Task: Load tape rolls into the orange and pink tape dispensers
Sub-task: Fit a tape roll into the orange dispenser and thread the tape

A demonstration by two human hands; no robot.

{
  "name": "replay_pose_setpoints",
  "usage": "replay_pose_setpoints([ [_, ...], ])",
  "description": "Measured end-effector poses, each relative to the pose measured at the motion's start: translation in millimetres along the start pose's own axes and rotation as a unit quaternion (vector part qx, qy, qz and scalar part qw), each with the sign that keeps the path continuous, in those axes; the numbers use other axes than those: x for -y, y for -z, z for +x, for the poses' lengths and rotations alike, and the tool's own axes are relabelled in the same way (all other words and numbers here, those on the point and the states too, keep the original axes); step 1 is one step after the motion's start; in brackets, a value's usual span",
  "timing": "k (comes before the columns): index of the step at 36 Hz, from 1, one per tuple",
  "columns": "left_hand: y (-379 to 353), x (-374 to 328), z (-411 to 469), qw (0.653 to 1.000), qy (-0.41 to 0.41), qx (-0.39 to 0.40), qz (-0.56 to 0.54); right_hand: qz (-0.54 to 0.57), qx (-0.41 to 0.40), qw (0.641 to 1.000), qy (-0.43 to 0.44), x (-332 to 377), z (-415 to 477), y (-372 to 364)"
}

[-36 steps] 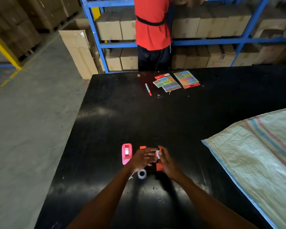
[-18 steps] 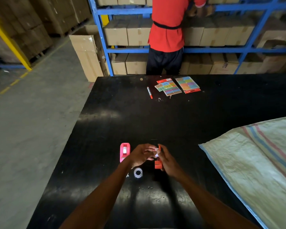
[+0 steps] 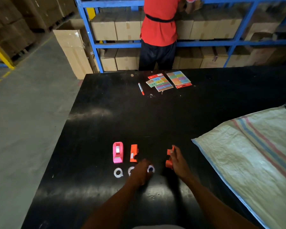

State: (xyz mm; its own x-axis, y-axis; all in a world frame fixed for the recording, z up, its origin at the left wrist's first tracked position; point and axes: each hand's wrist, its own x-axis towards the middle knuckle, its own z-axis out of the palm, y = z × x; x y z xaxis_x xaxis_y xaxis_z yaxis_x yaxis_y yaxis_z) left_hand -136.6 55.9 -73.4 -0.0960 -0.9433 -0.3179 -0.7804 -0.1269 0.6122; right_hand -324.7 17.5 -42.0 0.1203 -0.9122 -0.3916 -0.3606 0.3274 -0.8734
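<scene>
A pink tape dispenser [image 3: 117, 154] lies on the black table [image 3: 106, 123] with a white roll in it. Just right of it lies one orange dispenser half [image 3: 133, 153]. My right hand [image 3: 177, 161] holds the other orange piece [image 3: 169, 160] upright on the table. Three clear tape rolls lie in a row below: a left roll [image 3: 118, 172], a middle roll [image 3: 130, 171] half hidden by my left hand [image 3: 141, 171], and a right roll [image 3: 151, 169] that my left fingers are curled on.
A woven sack [image 3: 248, 156] covers the table's right side. A red marker [image 3: 141, 88] and coloured sticker cards [image 3: 169, 80] lie at the far edge. A person in a red shirt [image 3: 158, 30] stands at blue shelving with cartons. The table's left edge drops to the floor.
My hands were together over the orange dispenser; they have now parted. The right hand carried one orange piece to the right, and the left hand dropped down onto the tape rolls.
</scene>
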Motion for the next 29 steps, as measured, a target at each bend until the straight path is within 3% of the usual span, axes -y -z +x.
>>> replay_pose_setpoints([
  [4,-23,-10,3,0.997,0.004,0.034,0.073,-0.016,-0.019,1.000,-0.010,-15,3,5],
  [12,-35,-14,11,0.992,-0.010,0.007,0.124,-0.040,-0.034,0.998,-0.023,-26,6,9],
  [22,-12,41,-34,0.980,0.037,-0.163,0.112,-0.022,0.019,0.999,-0.027,-28,10,-13],
  [29,-11,55,-47,0.975,0.106,-0.178,0.085,-0.043,0.060,0.997,-0.015,-17,6,-34],
])
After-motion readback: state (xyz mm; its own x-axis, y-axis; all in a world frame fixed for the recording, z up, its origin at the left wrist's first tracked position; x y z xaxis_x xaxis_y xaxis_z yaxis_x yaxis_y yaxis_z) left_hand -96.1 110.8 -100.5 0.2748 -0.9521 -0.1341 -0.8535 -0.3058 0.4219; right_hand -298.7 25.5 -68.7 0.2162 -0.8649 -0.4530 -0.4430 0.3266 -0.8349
